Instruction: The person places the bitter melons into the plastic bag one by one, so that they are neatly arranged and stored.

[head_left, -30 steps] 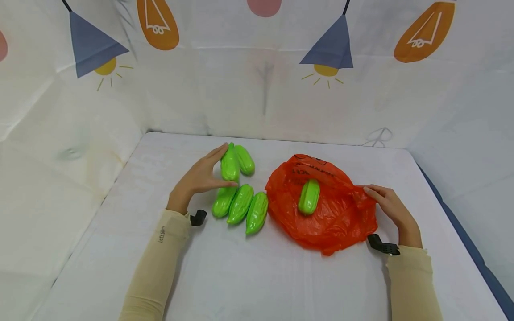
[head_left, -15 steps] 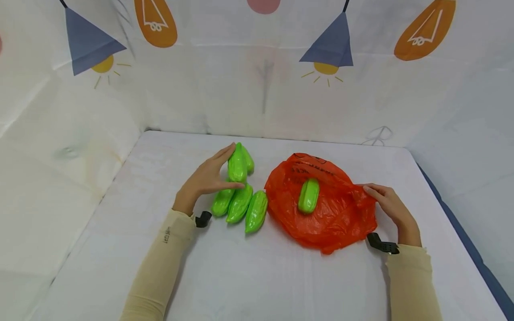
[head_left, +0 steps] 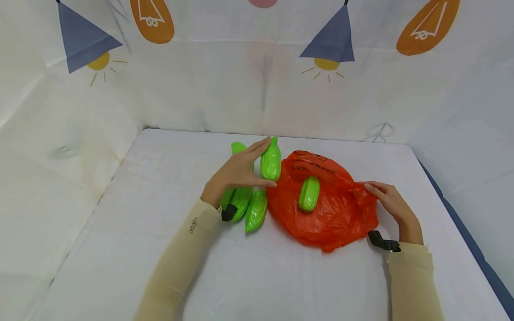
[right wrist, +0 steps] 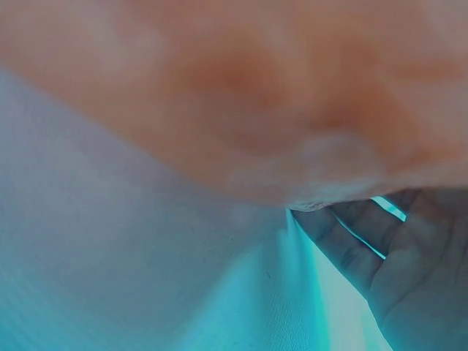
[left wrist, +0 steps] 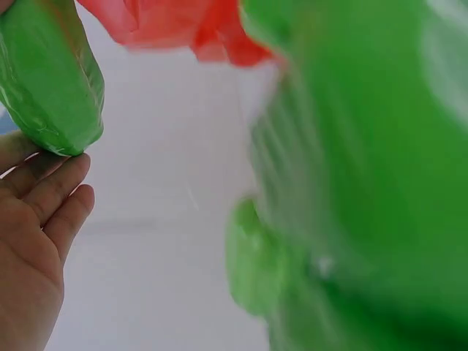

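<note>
My left hand point(head_left: 236, 171) grips a glossy green plastic gourd point(head_left: 271, 161) between its fingers and thumb, just left of a red plastic bag point(head_left: 337, 223). In the left wrist view the fingertips press the end of this gourd point(left wrist: 55, 80). On the bag lies another green gourd point(head_left: 309, 194); whether film covers it I cannot tell. My right hand point(head_left: 391, 206) pinches the bag's right edge; in the right wrist view the blurred bag point(right wrist: 256, 95) hides the fingertips. Several more gourds lie beneath and beside my left hand, among them a front gourd point(head_left: 256, 211), partly hidden by hand and wrist.
A white table point(head_left: 281, 281) bears everything, its back edge close to a pale fabric wall point(head_left: 225, 98) printed with lamps. Black wrist cameras, like the right one point(head_left: 383, 242), hang near the tabletop. Another gourd point(head_left: 238, 148) lies behind my left hand.
My left hand has carried its gourd rightward, away from the other gourds to the bag's left edge. My right hand and the bag stay nearly still.
</note>
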Demonstrator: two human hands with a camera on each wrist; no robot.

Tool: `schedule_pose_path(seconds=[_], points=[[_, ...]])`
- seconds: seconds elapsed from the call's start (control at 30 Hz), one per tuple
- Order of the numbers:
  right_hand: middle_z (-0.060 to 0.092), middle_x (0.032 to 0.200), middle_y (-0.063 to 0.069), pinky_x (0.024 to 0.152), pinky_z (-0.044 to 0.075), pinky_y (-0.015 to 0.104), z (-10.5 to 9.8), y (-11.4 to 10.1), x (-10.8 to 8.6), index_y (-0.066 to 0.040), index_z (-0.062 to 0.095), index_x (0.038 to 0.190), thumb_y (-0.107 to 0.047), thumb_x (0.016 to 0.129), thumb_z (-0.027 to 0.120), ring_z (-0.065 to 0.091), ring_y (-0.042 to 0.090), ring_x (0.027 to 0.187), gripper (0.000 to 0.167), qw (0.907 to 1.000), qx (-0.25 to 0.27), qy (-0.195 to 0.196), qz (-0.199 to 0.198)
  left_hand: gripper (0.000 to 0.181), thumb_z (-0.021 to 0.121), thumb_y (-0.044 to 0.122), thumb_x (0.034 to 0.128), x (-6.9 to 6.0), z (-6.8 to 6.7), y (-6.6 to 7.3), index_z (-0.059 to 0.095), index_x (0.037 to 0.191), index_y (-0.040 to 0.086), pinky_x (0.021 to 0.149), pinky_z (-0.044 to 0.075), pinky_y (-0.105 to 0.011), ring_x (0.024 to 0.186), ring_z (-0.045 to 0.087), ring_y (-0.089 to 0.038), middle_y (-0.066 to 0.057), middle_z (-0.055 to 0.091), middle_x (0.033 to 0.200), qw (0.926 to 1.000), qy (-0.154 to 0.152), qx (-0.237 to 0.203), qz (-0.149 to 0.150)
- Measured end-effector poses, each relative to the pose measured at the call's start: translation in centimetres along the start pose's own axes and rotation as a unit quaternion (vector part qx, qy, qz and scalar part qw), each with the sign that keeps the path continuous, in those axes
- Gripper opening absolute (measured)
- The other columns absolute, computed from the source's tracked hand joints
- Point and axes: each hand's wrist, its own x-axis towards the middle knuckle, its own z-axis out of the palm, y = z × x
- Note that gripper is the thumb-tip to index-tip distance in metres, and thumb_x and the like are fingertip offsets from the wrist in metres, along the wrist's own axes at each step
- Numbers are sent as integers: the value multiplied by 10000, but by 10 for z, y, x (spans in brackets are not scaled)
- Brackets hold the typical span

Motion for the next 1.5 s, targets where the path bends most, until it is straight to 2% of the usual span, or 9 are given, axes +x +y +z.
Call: schedule_pose_path(seconds=[0.3,0.4,0.53,0.67,0.77,0.87,0.97,1.2,1.5], points=[[548,1113,-231,1047,317,715,0,2,-1,17,515,1382,-444,1038,402,439,-74,1043,586,10000,5,16,34,1151,705,700,739,25,23,45,54,1585,271,1173,330,-404,1498,230,-163,118,77,1649,9958,-682,315,529],[599,1181,-112,1049,316,713,0,0,-1,14,520,1380,-451,1036,404,451,-23,1076,590,10000,-23,13,43,1162,708,704,731,29,28,56,48,1585,274,1173,332,-375,1501,214,-138,121,72,1649,9939,-800,387,658],[593,1287,87,1051,314,713,-1,0,0,17,519,1383,-444,1038,403,436,47,1140,588,10000,-71,-3,45,1163,722,696,723,34,28,70,54,1584,289,1171,335,-356,1497,217,-120,138,76,1645,9929,-751,453,799],[587,1294,113,1049,317,712,0,1,2,13,522,1383,-425,1043,397,436,23,1116,568,9999,-107,-8,90,1159,720,689,732,39,25,82,66,1586,257,1180,316,-330,1492,223,-104,122,90,1647,9912,-598,499,1069],[562,1339,205,1050,321,708,0,1,4,20,515,1387,-412,1048,388,463,110,1158,563,9999,-130,-38,70,1159,716,693,733,41,25,89,74,1587,245,1170,327,-305,1484,228,-71,121,98,1645,9903,-520,426,1216],[499,1389,286,1052,314,713,1,0,4,33,492,1399,-416,1052,368,438,302,1245,580,9998,-158,-77,97,1150,711,697,735,44,32,93,81,1587,249,1154,349,-293,1481,229,-65,117,108,1646,9885,-574,337,1361],[469,1405,305,1053,306,718,1,-1,3,44,476,1404,-425,1052,354,377,410,1300,599,9997,-170,-85,170,1133,664,735,746,47,45,94,62,1586,271,1153,346,-285,1485,224,-77,124,92,1647,9858,-841,438,1383],[473,1403,307,1054,311,714,0,-1,1,49,475,1403,-427,1051,356,373,428,1311,603,9997,-140,-110,190,1128,614,783,742,53,78,90,52,1585,290,1144,361,-301,1478,251,-102,143,78,1645,9801,-1531,713,1046],[499,1390,292,1051,330,703,0,-1,2,40,493,1393,-411,1053,359,417,380,1270,580,9997,-190,-101,101,1129,620,774,747,60,96,87,74,1591,257,1186,304,-331,1495,212,-116,112,70,1653,9747,-1852,892,881]])
